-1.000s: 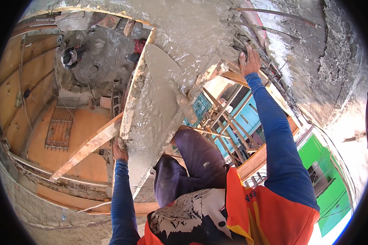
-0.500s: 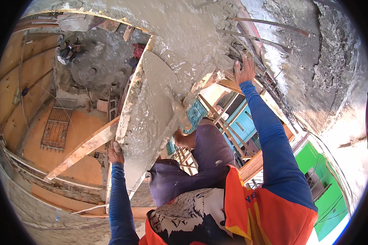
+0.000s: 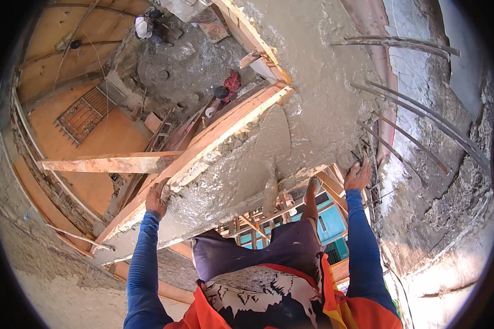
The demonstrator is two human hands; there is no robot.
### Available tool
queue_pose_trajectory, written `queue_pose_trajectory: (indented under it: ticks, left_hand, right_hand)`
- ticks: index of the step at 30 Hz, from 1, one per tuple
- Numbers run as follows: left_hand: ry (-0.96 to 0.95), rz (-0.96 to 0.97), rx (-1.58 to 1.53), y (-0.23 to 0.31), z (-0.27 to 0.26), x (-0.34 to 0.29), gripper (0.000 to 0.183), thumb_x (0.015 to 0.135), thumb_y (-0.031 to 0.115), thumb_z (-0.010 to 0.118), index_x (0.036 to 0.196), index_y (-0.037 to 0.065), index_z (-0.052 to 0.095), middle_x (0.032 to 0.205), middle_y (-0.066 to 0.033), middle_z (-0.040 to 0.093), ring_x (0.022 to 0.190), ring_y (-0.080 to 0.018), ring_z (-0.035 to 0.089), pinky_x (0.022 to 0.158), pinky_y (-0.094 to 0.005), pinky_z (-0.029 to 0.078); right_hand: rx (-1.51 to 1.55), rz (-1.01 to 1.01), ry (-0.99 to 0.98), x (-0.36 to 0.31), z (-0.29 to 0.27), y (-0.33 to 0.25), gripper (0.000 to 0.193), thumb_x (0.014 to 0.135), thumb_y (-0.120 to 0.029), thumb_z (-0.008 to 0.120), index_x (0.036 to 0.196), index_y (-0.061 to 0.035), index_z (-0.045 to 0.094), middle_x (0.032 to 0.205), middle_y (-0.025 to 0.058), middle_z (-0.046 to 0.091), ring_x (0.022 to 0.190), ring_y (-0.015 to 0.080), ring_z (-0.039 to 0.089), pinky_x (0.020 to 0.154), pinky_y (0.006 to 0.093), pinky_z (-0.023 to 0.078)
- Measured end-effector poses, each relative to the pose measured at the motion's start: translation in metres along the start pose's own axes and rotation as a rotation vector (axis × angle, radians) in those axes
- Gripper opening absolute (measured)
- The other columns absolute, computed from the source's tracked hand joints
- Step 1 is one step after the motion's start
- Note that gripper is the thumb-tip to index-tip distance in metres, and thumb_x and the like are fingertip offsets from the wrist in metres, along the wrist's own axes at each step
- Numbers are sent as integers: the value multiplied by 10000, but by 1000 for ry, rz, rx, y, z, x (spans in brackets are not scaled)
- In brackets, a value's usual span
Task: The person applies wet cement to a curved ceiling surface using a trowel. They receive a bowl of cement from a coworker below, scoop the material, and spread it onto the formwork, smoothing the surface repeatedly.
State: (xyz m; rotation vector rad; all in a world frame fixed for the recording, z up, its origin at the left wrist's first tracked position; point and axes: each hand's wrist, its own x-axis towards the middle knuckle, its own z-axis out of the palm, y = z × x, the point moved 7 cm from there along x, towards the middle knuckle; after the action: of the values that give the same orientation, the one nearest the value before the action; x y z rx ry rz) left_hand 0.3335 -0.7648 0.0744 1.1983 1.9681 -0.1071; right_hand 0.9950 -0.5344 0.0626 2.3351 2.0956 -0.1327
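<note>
My left hand [image 3: 157, 197] is closed over the top edge of a wooden form board [image 3: 225, 129] beside wet grey concrete [image 3: 324, 82]. My right hand [image 3: 358, 175] presses on the concrete's edge near the wall, its fingers apart and holding nothing. Between the hands, a trowel [image 3: 274, 131] lies untouched on the wet surface. Its blade points away from me, and its cement-smeared handle [image 3: 270, 192] reaches toward my knees. My bare right foot [image 3: 312, 189] is up at the concrete's near edge.
A timber brace [image 3: 110, 163] runs left from the form board. Several bent steel bars [image 3: 422, 112] jut out by the rough wall [image 3: 417, 214]. Far below left are two people [image 3: 145, 26], a metal grille [image 3: 85, 115] and an orange floor. Wooden props [image 3: 252, 230] show beneath my legs.
My view has turned, so the board and trowel appear further right. My knees have come level, side by side. Both hands stay braced in about the same places.
</note>
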Motion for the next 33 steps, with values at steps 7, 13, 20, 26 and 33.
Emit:
queue_pose_trajectory:
  ticks: [7, 13, 20, 26, 33]
  left_hand:
    - [23, -81, -3, -17, 14, -12, 423, 998, 425, 389, 1313, 194, 549, 1234, -193, 591, 1167, -408, 516, 1009, -443, 408]
    - [5, -73, 39, -23, 19, -13, 444, 987, 398, 408, 1322, 137, 537, 1248, -197, 581, 1177, -380, 519, 1045, -427, 390]
    - [-96, -158, -37, -23, 23, -5, 620, 984, 521, 297, 1399, 88, 452, 1322, -230, 531, 1233, -369, 493, 1085, -382, 362]
    - [-47, -241, 14, -89, 43, -11, 714, 978, 586, 196, 1430, 76, 407, 1305, -266, 536, 1227, -382, 506, 1089, -396, 354]
    - [456, -272, -91, -21, -1, -37, 611, 996, 505, 309, 1296, 36, 560, 1232, -265, 587, 1193, -408, 530, 1036, -417, 401]
  right_hand:
    - [70, -61, -16, 10, -3, -19, 472, 956, -297, 459, 1343, -30, 496, 1311, 240, 530, 1221, 431, 471, 1037, 480, 357]
    - [28, -42, 18, 5, -1, -7, 507, 968, -342, 453, 1308, 30, 505, 1263, 268, 547, 1177, 440, 496, 1020, 498, 361]
    - [-65, 4, 14, 6, -7, -4, 537, 954, -436, 444, 1331, -58, 505, 1251, 258, 556, 1163, 421, 509, 1013, 499, 371]
    - [9, 31, -39, 5, -30, -37, 572, 948, -490, 419, 1355, -94, 487, 1208, 224, 559, 1143, 393, 518, 1024, 509, 352]
    - [51, 81, -95, -1, -45, -26, 580, 927, -542, 431, 1338, -141, 512, 1174, 193, 566, 1125, 364, 523, 991, 524, 364]
